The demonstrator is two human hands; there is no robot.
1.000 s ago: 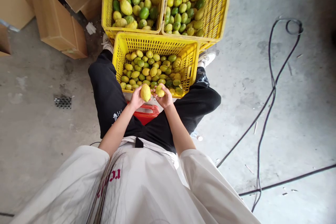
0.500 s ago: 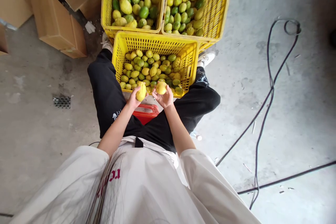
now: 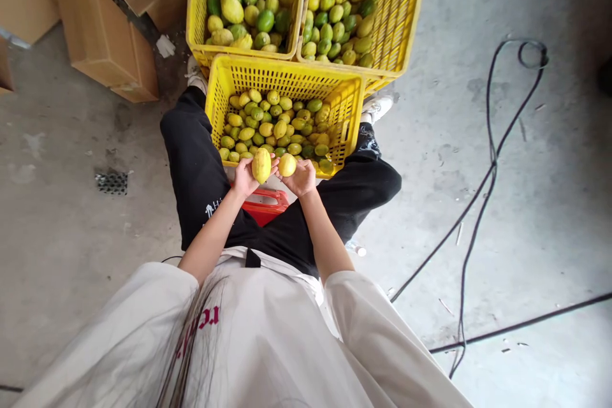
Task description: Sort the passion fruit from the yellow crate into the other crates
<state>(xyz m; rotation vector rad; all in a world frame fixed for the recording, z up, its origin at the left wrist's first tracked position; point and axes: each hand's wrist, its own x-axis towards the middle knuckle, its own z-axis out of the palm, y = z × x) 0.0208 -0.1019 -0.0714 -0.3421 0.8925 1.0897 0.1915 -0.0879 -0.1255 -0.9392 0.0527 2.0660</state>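
Note:
My left hand is closed on a large yellow lemon, slightly ridged and held lengthwise. Close beside it, my right hand holds a smaller, rounder yellow lemon at its fingertips. Both hands are over the near rim of a yellow plastic crate between my legs. Many yellow and green lemons lie inside that crate. Part of a red plastic object shows below my wrists.
Two more yellow crates stand behind: the left one and the right one, both with green and yellow lemons. Cardboard boxes sit at upper left. A black cable lies looped on the concrete floor at right.
The large lemon has been turned and shifted slightly right in my left hand. My right hand has brought the round lemon a little left and lower, closer to the other.

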